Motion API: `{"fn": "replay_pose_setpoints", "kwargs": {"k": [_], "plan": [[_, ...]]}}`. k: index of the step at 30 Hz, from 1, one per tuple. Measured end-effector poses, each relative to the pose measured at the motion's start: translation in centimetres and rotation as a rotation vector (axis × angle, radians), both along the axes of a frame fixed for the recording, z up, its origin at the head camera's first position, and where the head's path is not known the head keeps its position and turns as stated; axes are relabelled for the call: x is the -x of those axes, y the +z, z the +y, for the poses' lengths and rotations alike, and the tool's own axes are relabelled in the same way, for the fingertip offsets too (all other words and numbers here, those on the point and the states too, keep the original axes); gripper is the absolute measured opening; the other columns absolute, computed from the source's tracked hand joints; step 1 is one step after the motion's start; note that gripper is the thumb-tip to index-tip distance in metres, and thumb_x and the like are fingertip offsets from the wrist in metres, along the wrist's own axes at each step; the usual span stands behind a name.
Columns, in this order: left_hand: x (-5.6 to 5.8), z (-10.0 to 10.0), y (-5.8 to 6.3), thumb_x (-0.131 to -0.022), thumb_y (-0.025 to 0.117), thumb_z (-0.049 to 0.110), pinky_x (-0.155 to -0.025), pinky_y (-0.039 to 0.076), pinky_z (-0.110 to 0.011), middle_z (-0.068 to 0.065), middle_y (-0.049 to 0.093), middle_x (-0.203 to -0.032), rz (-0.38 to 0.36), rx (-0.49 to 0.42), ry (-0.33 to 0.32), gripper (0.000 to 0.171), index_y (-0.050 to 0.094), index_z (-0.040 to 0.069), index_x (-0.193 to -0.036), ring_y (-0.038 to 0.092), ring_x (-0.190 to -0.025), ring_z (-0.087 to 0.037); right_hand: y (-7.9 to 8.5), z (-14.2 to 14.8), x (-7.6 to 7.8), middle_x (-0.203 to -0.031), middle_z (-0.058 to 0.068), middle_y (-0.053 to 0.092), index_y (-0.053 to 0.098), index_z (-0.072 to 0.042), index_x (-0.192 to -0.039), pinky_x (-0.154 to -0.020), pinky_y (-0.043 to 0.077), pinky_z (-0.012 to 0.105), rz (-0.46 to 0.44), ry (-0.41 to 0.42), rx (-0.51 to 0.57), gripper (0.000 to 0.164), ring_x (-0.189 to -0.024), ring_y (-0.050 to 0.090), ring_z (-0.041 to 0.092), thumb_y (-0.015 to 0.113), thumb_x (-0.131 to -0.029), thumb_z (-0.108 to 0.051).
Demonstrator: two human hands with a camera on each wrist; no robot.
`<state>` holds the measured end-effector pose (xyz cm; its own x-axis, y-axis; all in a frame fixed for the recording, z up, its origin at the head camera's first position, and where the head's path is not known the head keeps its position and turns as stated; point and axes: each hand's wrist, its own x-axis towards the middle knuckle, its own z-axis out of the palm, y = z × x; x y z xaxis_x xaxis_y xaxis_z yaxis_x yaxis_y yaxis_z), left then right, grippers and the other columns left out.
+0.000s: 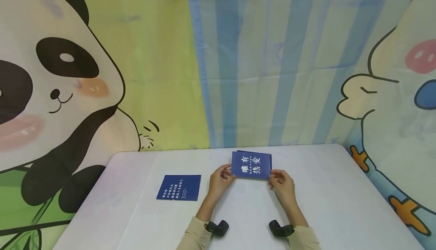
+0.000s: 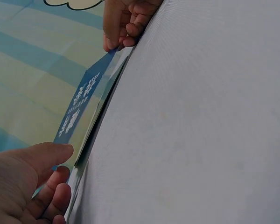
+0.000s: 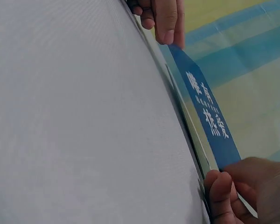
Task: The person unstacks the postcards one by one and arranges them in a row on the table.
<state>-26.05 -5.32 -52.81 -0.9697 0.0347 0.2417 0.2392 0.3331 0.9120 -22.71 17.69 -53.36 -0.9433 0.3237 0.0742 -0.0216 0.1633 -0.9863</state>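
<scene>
A blue card (image 1: 238,164) with large white Chinese characters lies between both hands at the far middle of the table. My left hand (image 1: 218,183) pinches its left near corner between thumb and fingers. The right near corner is pinched by my right hand (image 1: 283,189). Another blue card (image 1: 271,160) shows as a thin edge behind and to the right of the held one, mostly hidden under it. In the right wrist view, the held card (image 3: 200,98) slants above a thin edge close to the tabletop.
A separate blue card (image 1: 180,187) with lines of small white text lies left of my left hand on the white table (image 1: 340,204). Printed cloth walls (image 1: 252,64) with a panda and other cartoon figures stand behind and beside the table. Each wrist wears a black device (image 1: 219,228).
</scene>
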Motion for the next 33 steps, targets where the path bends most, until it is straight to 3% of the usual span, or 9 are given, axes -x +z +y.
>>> {"fn": "replay_pose_setpoints", "kwargs": {"k": [6, 12, 18, 27, 33], "plan": [[-0.5, -0.4, -0.2, -0.076, 0.08, 0.003, -0.062, 0.042, -0.019, -0.006, 0.063, -0.084, -0.002, 0.031, -0.009, 0.045, 0.066, -0.001, -0.118, 0.053, -0.071, -0.012, 0.3, 0.1, -0.7, -0.092, 0.013, 0.065, 0.062, 0.009, -0.111, -0.062, 0.047, 0.015, -0.037, 0.028, -0.093, 0.027, -0.07, 0.056, 0.002, 0.068, -0.087, -0.001], [-1.2, -0.8, -0.7, -0.077, 0.08, 0.006, -0.063, 0.044, -0.018, -0.003, 0.062, -0.085, -0.01, 0.051, -0.039, 0.044, 0.066, -0.002, -0.118, 0.051, -0.07, -0.006, 0.3, 0.0, -1.9, -0.093, 0.013, 0.066, 0.062, 0.009, -0.111, -0.062, 0.048, 0.015, -0.05, 0.024, -0.096, 0.028, -0.07, 0.056, 0.002, 0.069, -0.086, 0.0], [-2.0, -1.4, -0.2, -0.078, 0.078, 0.001, -0.062, 0.043, -0.017, -0.005, 0.061, -0.086, 0.019, 0.094, -0.034, 0.038, 0.067, -0.005, -0.115, 0.049, -0.069, -0.004, 0.5, -0.3, -2.4, -0.097, 0.02, 0.065, 0.061, 0.012, -0.111, -0.061, 0.049, 0.015, -0.019, 0.056, -0.087, 0.028, -0.072, 0.056, 0.002, 0.068, -0.084, 0.005], [-3.0, -2.2, -0.1, -0.077, 0.077, -0.002, -0.059, 0.044, -0.017, -0.007, 0.065, -0.084, -0.015, 0.075, -0.043, 0.04, 0.064, -0.008, -0.115, 0.05, -0.066, -0.005, 0.5, -1.1, -2.8, -0.098, 0.017, 0.063, 0.06, 0.008, -0.114, -0.063, 0.049, 0.015, -0.069, 0.061, -0.113, 0.032, -0.074, 0.056, 0.004, 0.066, -0.083, 0.007], [-3.6, -2.9, 0.0, -0.075, 0.079, -0.001, -0.058, 0.045, -0.018, -0.007, 0.064, -0.083, 0.004, 0.076, -0.058, 0.041, 0.065, -0.007, -0.113, 0.05, -0.064, -0.004, 0.8, -1.5, -3.3, -0.096, 0.017, 0.062, 0.06, 0.009, -0.113, -0.06, 0.049, 0.016, -0.044, 0.091, -0.117, 0.031, -0.072, 0.056, 0.004, 0.065, -0.082, 0.008]]}}
